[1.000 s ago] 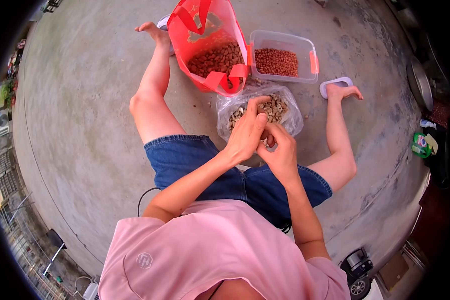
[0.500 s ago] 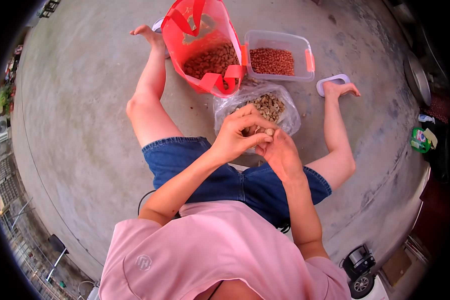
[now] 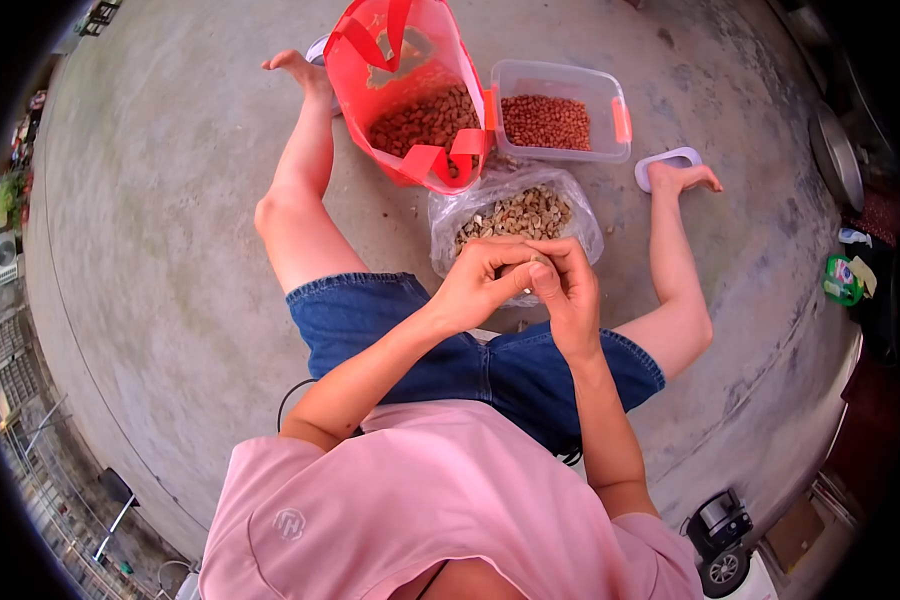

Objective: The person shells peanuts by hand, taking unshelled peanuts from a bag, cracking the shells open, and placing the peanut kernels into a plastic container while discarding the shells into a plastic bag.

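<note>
Left hand, bag of shells, kernel tub

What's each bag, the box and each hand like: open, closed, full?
Red tote bag: open, partly filled with unshelled peanuts.
Clear plastic box: open, partly filled with shelled peanuts.
Clear plastic bag: open, holding broken peanut shells.
Left hand: fingers bent, meeting the right hand.
Right hand: fingers bent; its grip is partly hidden.

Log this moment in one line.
left bare hand meets right bare hand; grip contents unclear; nearest: crumpled translucent plastic bag, tan shells
</note>
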`<action>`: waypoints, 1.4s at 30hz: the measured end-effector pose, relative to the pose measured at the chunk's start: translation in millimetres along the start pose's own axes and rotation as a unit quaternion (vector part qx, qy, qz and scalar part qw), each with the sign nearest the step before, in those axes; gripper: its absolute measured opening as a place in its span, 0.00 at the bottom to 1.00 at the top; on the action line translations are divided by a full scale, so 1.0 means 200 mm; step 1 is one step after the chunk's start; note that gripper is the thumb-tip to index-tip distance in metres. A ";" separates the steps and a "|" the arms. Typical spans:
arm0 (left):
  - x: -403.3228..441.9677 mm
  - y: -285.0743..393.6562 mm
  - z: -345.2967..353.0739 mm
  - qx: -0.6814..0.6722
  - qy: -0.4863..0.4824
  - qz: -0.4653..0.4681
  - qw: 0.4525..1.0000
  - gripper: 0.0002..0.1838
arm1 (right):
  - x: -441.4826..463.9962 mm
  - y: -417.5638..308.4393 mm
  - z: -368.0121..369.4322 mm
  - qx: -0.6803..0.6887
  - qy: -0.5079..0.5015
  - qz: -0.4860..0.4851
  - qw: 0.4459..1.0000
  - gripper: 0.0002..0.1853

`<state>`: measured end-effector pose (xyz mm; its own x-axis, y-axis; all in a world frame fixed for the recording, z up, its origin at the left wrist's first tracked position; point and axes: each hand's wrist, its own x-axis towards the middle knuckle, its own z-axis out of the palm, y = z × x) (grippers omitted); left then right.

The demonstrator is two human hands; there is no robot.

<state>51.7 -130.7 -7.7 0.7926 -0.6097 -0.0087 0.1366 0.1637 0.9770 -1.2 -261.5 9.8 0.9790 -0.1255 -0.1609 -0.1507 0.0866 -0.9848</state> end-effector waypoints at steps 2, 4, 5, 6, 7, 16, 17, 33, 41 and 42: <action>-0.01 0.00 0.04 -0.049 0.037 -0.038 0.997 0.12 | 0.00 0.04 0.00 0.056 0.011 0.018 0.998 0.15; -0.01 0.00 0.02 -0.019 0.027 -0.080 0.996 0.14 | -0.01 0.11 0.01 0.106 0.020 0.038 0.993 0.15; -0.01 0.00 0.02 -0.005 0.020 -0.100 0.995 0.15 | 0.00 0.15 0.01 0.127 0.026 0.045 0.991 0.14; -0.02 -0.02 0.02 -0.018 0.024 -0.123 0.992 0.15 | 0.00 0.19 0.01 0.147 0.032 0.053 0.987 0.14; -0.02 -0.05 0.02 -0.031 0.028 -0.144 0.989 0.15 | -0.01 0.23 0.00 0.151 0.027 0.062 0.986 0.14; -0.04 -0.16 -0.02 -0.199 0.017 -0.207 0.958 0.28 | -0.03 0.23 0.00 0.271 0.011 0.106 0.957 0.15; -0.04 -0.16 -0.02 -0.232 0.023 -0.210 0.950 0.31 | -0.03 0.21 0.00 0.277 0.011 0.106 0.955 0.16; -0.03 -0.12 0.01 -0.246 0.050 -0.223 0.942 0.31 | 0.00 0.21 -0.06 0.114 0.070 0.069 0.989 0.15; -0.03 -0.11 -0.01 -0.148 0.022 -0.263 0.953 0.43 | 0.01 0.02 0.00 -0.399 -0.016 -0.155 0.904 0.10; -0.02 -0.11 -0.01 -0.129 0.025 -0.255 0.958 0.43 | 0.00 0.03 0.00 -0.387 -0.034 -0.106 0.915 0.11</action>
<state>46.9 -130.7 -30.4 0.6101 -0.6248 -0.4872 0.6510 0.0449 0.7577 -2.8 -260.3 4.1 0.9998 0.0059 0.0184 0.0177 -0.6618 -0.7495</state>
